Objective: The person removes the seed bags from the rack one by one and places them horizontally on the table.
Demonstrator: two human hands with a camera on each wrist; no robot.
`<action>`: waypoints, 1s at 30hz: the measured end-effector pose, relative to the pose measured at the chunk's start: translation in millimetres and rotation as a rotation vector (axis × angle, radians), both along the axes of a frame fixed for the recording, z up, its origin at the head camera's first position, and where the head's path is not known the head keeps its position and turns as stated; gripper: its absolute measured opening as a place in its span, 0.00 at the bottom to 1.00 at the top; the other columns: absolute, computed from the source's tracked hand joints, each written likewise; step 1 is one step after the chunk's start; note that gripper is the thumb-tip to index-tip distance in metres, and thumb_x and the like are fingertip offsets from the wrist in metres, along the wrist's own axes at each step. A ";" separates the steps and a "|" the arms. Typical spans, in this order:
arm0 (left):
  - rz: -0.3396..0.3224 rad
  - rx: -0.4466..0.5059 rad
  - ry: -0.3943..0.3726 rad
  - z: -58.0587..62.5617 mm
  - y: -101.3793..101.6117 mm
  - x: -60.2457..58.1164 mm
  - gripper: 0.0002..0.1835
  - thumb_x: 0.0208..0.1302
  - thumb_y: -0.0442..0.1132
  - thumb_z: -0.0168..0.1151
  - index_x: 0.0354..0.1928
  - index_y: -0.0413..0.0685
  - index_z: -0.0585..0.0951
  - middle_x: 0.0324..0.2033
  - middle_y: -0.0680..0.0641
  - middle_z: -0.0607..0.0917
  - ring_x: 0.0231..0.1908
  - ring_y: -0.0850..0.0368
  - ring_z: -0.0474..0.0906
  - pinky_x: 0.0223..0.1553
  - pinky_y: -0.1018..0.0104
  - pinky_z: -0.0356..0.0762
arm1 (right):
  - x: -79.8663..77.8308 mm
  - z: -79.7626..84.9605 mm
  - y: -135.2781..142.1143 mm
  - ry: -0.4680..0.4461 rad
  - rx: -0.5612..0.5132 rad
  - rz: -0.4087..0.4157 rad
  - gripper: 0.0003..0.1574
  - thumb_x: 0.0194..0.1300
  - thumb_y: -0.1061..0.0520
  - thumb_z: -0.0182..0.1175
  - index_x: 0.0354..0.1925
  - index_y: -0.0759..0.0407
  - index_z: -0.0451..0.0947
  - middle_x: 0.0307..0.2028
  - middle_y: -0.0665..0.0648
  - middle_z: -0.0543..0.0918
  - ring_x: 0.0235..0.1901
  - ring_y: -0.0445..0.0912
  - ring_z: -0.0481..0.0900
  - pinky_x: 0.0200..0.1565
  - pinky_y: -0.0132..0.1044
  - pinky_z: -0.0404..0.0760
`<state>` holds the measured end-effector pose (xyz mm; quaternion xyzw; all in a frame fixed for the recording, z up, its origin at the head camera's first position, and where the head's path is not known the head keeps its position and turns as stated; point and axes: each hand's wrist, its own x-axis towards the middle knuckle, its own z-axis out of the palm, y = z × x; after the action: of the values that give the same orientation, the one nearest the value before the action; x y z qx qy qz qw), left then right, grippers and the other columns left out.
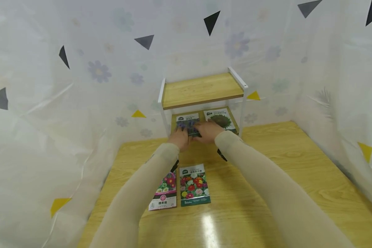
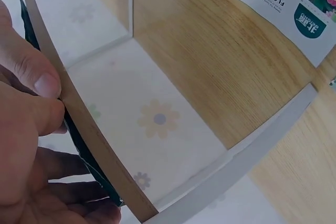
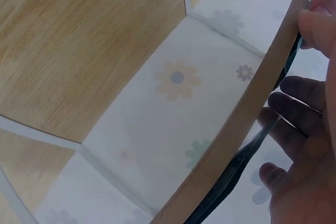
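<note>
My left hand (image 1: 179, 138) and right hand (image 1: 208, 131) rest on a seed packet with purple flowers (image 1: 187, 119), which lies on the lower shelf of a small rack. In the left wrist view, the thumb is against the brown shelf edge (image 2: 100, 129), and the other fingers extend along the packet's dark green border (image 2: 92, 163). Seen from the right wrist, loosely extended fingers (image 3: 302, 106) touch the packet's dark edge (image 3: 226, 182), which bulges past the board. Beside it on the same shelf lies a sunflower seed packet (image 1: 223, 119), close to the right hand.
The rack's wooden top shelf (image 1: 201, 89) with white side rails overhangs the packets. On the wooden table (image 1: 251, 213) in front lie a mixed-flower seed packet (image 1: 194, 186) and a pink-bordered one (image 1: 165, 198), partly covered by the left forearm. A patterned curtain (image 1: 186, 44) hangs behind.
</note>
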<state>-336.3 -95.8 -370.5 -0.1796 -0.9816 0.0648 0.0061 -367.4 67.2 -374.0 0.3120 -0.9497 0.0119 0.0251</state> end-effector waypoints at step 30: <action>-0.032 -0.036 0.002 6.9 3.0 9.4 0.22 0.68 0.52 0.47 0.44 0.41 0.81 0.40 0.43 0.81 0.43 0.48 0.75 0.47 0.56 0.74 | 6.9 1.7 -6.1 0.013 0.119 0.038 0.36 0.64 0.39 0.52 0.64 0.57 0.65 0.61 0.57 0.67 0.57 0.52 0.68 0.60 0.51 0.60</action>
<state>-326.9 -92.8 -363.6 -0.1954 -0.9772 0.0826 0.0047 -360.6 61.1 -372.3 0.3312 -0.9424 -0.0462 0.0126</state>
